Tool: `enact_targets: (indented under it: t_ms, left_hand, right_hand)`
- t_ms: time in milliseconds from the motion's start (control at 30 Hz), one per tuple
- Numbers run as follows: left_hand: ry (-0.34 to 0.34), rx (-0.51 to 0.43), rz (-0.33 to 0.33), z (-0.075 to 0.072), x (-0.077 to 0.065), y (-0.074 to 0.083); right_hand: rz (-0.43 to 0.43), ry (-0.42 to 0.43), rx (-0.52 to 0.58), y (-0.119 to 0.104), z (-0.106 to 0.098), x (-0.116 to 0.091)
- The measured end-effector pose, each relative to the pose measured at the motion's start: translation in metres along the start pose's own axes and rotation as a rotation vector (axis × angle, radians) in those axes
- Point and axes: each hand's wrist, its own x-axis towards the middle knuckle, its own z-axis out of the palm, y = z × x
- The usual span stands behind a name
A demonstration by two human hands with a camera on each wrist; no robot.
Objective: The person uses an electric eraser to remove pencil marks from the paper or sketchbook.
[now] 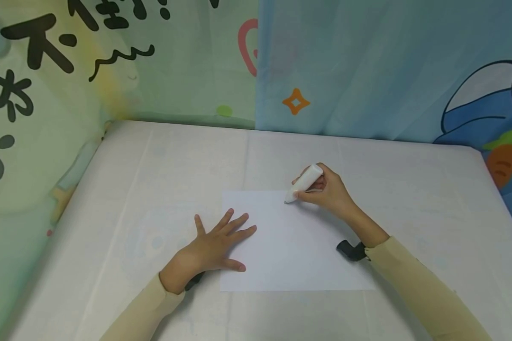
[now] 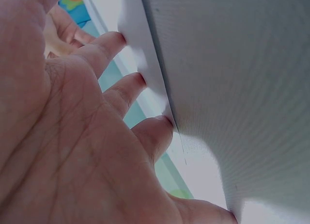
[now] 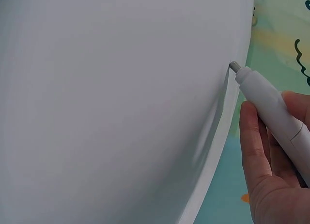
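A blank white sheet of paper (image 1: 290,251) lies on the white-covered table. My left hand (image 1: 213,248) is spread at the paper's left edge; its fingertips rest on the sheet, and the left wrist view shows the palm (image 2: 92,146) close up. Near the paper's top edge, my right hand (image 1: 336,193) grips a thick white pen-shaped tool (image 1: 306,181) between thumb and fingers. The tool is tilted, its tip pointing down at the sheet. A short metal tip shows on the tool (image 3: 271,105) in the right wrist view, at or just above the surface. No mark is visible there.
The white table covering (image 1: 187,161) spreads around the paper. Printed curtains (image 1: 350,71) with cartoon shapes and lettering hang behind and to the left. A black wrist camera (image 1: 351,251) juts out beneath the right wrist.
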Motion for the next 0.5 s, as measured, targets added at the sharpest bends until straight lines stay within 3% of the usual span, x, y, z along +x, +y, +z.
enact_targets:
  t_ms: [500]
  left_hand:
    - [-0.009,0.005,-0.008,0.0,0.0004,-0.0006]
  right_hand:
    - [-0.039,0.003,0.003,0.0009,0.002,0.0044]
